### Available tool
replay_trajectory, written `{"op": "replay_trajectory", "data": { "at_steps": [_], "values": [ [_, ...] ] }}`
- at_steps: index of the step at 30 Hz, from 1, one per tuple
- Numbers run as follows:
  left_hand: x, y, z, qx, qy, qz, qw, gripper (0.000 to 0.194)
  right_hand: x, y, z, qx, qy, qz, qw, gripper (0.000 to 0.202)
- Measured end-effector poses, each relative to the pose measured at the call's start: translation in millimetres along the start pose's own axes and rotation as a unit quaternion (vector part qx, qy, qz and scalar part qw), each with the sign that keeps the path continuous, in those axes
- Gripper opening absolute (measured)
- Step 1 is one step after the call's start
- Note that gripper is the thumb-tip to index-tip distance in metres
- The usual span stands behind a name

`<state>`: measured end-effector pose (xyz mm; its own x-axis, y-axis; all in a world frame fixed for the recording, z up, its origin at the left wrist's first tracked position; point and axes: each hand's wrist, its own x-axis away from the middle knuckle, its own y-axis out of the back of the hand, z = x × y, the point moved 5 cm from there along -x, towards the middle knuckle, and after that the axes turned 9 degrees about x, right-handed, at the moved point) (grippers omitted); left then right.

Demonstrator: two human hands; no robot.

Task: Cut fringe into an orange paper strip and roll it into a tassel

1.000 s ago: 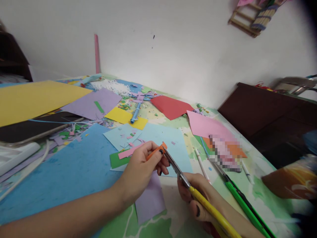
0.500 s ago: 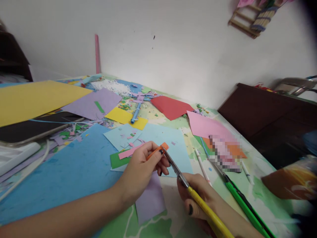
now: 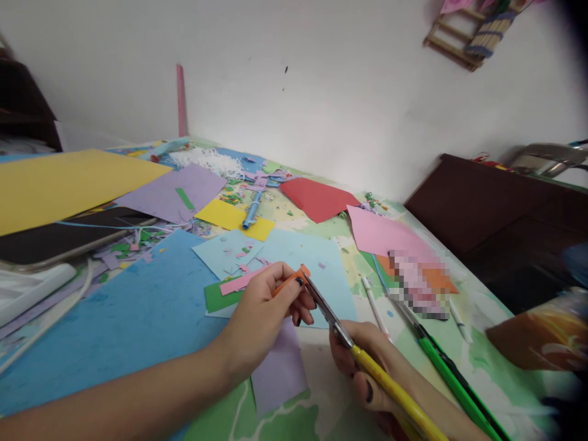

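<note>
The left hand (image 3: 271,303) pinches a small, narrow orange paper strip (image 3: 291,283), its end tilted up. The right hand (image 3: 367,367) grips yellow-handled scissors (image 3: 337,331), their silvery blades at the strip.

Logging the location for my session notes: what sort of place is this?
Probably a craft table in a home: small coloured paper scraps litter it, the hands hold yellow-handled metal scissors and a small orange paper piece, and dark brown wooden furniture stands beside it.

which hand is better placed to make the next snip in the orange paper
Probably the right hand: it holds the yellow-handled scissors, blades already at the orange paper, which the left hand grips.
</note>
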<state>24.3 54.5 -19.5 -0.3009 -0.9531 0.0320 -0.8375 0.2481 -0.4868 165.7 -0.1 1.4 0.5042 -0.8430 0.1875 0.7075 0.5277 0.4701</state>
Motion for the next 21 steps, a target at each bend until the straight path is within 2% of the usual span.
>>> {"op": "replay_trajectory", "data": {
  "at_steps": [7,11,17,21],
  "values": [
    [-1.2,0.9,1.3,0.007,0.001,0.003,1.0,0.016,-4.3,0.9,-2.5,-0.005,-0.018,-0.029,0.999,0.051],
    [-0.6,0.8,1.4,0.011,0.0,0.001,1.0,0.016,-5.0,-2.9,-6.9,-0.021,-0.029,-0.009,0.999,0.052],
    [-0.9,0.1,1.9,0.012,0.003,-0.002,1.0,0.017,-3.1,-1.6,-7.7,-0.019,-0.026,-0.036,0.999,0.052],
    [-1.5,1.0,2.1,0.015,0.0,-0.001,1.0,0.016,-0.7,-3.6,-12.1,-0.028,-0.034,0.0,0.999,0.05]
  ]
}}
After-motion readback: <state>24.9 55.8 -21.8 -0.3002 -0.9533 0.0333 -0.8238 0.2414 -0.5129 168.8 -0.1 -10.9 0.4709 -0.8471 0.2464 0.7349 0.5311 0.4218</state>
